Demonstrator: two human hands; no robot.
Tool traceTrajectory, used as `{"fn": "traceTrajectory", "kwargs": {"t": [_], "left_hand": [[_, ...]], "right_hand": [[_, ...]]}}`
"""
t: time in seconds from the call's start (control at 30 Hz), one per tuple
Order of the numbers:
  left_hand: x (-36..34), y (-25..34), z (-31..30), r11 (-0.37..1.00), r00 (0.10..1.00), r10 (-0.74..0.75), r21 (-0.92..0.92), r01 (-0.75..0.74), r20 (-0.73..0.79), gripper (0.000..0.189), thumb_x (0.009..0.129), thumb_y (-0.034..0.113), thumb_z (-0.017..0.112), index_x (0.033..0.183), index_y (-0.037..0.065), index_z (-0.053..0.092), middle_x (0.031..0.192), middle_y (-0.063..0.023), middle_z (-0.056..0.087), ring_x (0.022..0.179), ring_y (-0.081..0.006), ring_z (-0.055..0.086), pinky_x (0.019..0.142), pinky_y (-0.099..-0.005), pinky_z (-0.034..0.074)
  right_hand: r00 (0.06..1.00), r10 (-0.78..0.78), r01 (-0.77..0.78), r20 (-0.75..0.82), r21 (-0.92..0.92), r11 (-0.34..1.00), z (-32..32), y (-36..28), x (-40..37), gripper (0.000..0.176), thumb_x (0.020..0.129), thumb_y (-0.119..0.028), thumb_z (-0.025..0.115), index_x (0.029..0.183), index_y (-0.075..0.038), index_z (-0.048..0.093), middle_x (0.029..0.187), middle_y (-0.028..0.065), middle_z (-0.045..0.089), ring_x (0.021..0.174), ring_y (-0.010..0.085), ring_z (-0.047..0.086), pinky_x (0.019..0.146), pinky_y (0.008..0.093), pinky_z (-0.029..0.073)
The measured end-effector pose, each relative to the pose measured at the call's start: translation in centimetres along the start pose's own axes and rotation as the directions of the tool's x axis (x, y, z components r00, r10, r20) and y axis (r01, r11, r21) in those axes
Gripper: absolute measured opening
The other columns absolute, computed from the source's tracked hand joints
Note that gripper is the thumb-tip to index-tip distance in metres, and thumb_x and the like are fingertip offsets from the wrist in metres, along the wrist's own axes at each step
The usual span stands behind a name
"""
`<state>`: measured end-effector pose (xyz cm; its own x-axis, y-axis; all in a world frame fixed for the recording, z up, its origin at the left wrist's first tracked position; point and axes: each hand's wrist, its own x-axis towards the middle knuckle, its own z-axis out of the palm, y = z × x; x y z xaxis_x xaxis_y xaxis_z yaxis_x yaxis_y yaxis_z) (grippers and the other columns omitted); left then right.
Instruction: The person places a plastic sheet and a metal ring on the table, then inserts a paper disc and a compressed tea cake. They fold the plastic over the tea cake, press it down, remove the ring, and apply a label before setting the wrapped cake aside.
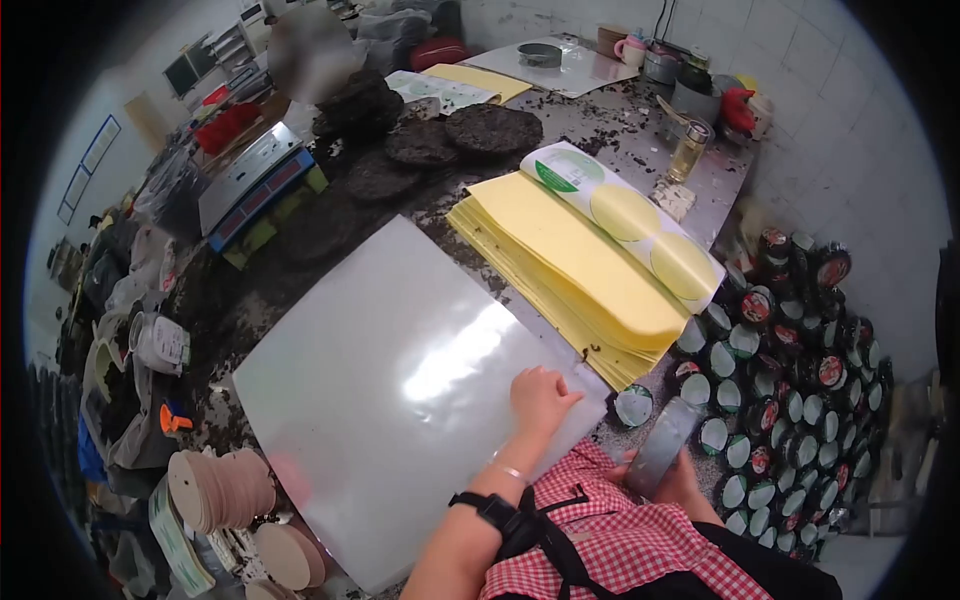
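Note:
My left hand (541, 402) is closed, knuckles up, over the right part of a glossy white sheet (350, 340). What its curled fingers hold, if anything, is hidden. Low on the right, my right hand (680, 486) grips a grey metal ring (664, 446), tilted on its side near the checked apron. Beyond the left hand lies a thick stack of yellow paper sheets (570, 260); its printed top sheet (630, 215), with green and yellow circles, is folded back. A round jar-like piece with a pale top (633, 406) sits between the stack and the ring.
Many dark round pieces with pale or red faces (790, 400) are piled at right. Dark round cakes (493, 130) lie at the back, near a scale (255, 185). Another ring (540, 55) rests on a far white board. Cardboard discs (220, 490) stand at lower left.

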<state>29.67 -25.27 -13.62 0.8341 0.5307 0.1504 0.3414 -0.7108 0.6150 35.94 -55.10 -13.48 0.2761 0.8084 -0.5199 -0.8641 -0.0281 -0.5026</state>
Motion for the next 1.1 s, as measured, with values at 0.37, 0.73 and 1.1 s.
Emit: {"fn": "traceTrajectory", "kwargs": {"t": [0.37,0.73,1.1], "left_hand": [[-1.8,-2.3,-3.5,0.701,0.933,-0.352,-0.637,0.320,0.081,0.023,0.085,0.024,0.078,0.082,0.004,0.068,0.070,-0.0078,0.064,0.065,-0.0201,0.062,0.065,-0.0365,0.051],[-1.7,-2.5,-27.1,-0.001,0.900,-0.280,-0.938,0.347,0.334,0.027,0.109,0.035,0.043,0.117,0.008,0.041,0.097,-0.0215,0.068,0.088,-0.0351,0.071,0.074,-0.0374,0.061],[-16.3,-6.1,-14.9,0.980,0.870,-0.175,-0.165,0.109,-0.462,0.031,0.086,0.007,0.070,0.116,0.003,0.064,0.117,-0.0134,0.067,0.112,-0.0327,0.064,0.094,-0.0406,0.054]], "right_hand": [[0.685,-0.706,0.541,0.178,-0.774,0.329,21.1,-15.8,6.0,0.049,0.103,-0.015,0.054,0.146,0.006,0.045,0.091,0.0090,0.071,0.085,0.0183,0.068,0.083,0.0337,0.054],[0.690,0.216,0.677,0.691,-0.512,-0.528,29.6,6.6,20.1,0.033,0.095,-0.024,0.058,0.126,-0.015,0.063,0.119,0.0120,0.065,0.109,0.0295,0.063,0.087,0.0445,0.052],[0.622,-0.120,0.728,0.774,-0.628,-0.273,24.9,-0.7,16.7,0.038,0.083,-0.015,0.071,0.119,-0.003,0.064,0.119,0.0193,0.066,0.112,0.0384,0.061,0.097,0.0479,0.048]]}}
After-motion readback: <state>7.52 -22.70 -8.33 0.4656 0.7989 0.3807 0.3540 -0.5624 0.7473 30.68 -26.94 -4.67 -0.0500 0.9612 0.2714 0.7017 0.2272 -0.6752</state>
